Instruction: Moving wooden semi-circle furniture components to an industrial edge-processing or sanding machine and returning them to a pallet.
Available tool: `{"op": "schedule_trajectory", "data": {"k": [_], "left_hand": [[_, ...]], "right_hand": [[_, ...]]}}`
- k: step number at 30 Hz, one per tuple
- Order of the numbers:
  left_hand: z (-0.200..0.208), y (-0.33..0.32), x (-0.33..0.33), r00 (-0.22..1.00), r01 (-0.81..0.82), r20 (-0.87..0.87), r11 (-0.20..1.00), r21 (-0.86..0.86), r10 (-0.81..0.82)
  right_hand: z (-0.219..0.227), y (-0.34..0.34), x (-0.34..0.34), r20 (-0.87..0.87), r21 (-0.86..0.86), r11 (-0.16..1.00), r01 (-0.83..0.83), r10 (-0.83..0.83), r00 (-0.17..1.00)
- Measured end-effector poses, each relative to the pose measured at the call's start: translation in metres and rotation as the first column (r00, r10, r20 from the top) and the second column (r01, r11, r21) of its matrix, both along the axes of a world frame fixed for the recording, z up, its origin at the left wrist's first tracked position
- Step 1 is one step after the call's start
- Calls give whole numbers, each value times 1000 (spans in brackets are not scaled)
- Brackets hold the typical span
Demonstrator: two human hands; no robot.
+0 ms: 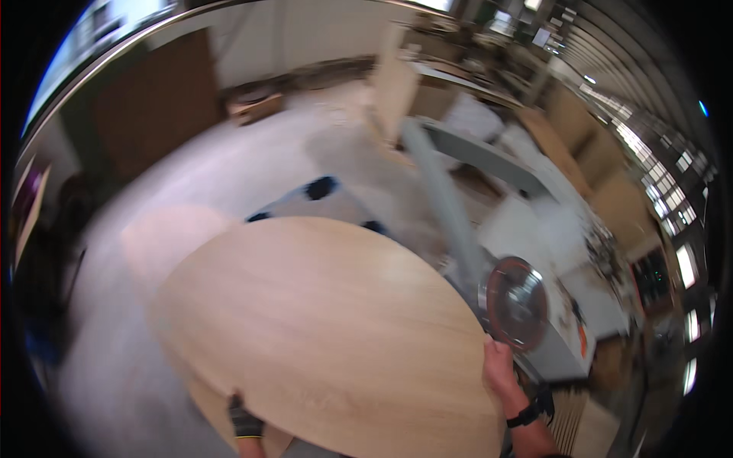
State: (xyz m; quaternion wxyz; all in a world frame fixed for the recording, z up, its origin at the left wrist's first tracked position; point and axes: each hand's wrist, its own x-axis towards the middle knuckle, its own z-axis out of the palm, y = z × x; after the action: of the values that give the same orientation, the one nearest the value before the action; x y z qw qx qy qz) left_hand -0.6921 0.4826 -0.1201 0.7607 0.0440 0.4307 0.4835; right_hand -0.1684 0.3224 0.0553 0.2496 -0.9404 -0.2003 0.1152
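A large oval pale wooden panel [321, 328] fills the lower middle of the view, held in front of me. My right hand [500, 366], with a black band at the wrist, is closed on the panel's right edge. My left hand [246, 424], in a dark glove with a yellow cuff line, grips the near left edge. Its fingers are partly hidden and blurred. Below that edge shows another strip of pale wood [210, 408]; whether it is a separate board I cannot tell.
Close to my right hand stands a grey machine [450, 206] with a round clear cover [518, 301]. A blue frame with black pads [321, 188] lies on the floor beyond the panel. Large brown boards [611, 198] lean at the right; a brown box [254, 107] sits farther back.
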Motion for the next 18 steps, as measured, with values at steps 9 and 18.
{"op": "schedule_trajectory", "data": {"k": [9,18], "left_hand": [[26,-61,144,964,122,-220,982,-142,-152],[39,-127,362,900,436,-133,859,270,-415]], "right_hand": [[110,-258,104,26,229,928,293,-307,951],[21,-512,251,58,10,804,594,-594,802]]}}
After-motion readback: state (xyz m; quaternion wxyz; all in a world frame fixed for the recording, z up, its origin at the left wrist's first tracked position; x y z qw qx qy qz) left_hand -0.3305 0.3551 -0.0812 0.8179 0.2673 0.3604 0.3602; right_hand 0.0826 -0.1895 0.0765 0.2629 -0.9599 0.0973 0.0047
